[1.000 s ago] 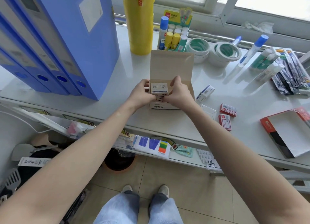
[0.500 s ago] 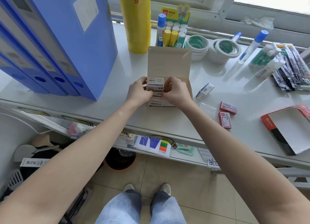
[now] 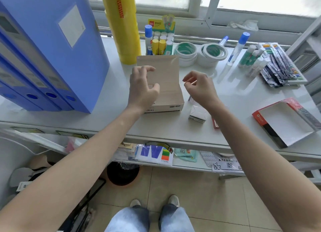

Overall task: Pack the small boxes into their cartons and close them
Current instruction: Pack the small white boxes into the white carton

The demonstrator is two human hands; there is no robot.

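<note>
The left hand (image 3: 143,89) hovers over the near-left corner of the open carton (image 3: 171,99), fingers spread and curled, gripping nothing that I can see; it hides that part of the carton's inside, so I can't tell how full it is. The right hand (image 3: 199,88) is off to the carton's right, raised above the table (image 3: 107,113), thumb and forefinger nearly pinched but with nothing between them. The carton sits at the middle of the table, its tall kraft lid flap (image 3: 159,70) standing upright at the back, not yet folded down. Just right of it, under the right wrist, lies a small white box (image 3: 198,114), loose on the table, and a red box (image 3: 215,124) peeks out beside the forearm. From where I stand, the risk looks to be that right forearm: it hangs right over the loose boxes, and a careless sweep back toward the carton could knock the white one toward the table's front edge. The lid is another worry; if it is folded down while a small box inside sits proud, the flap won't tuck and the carton wall may buckle. The carton is light, too, so a push with one hand could slide it toward the tape rolls (image 3: 186,53) behind.
</note>
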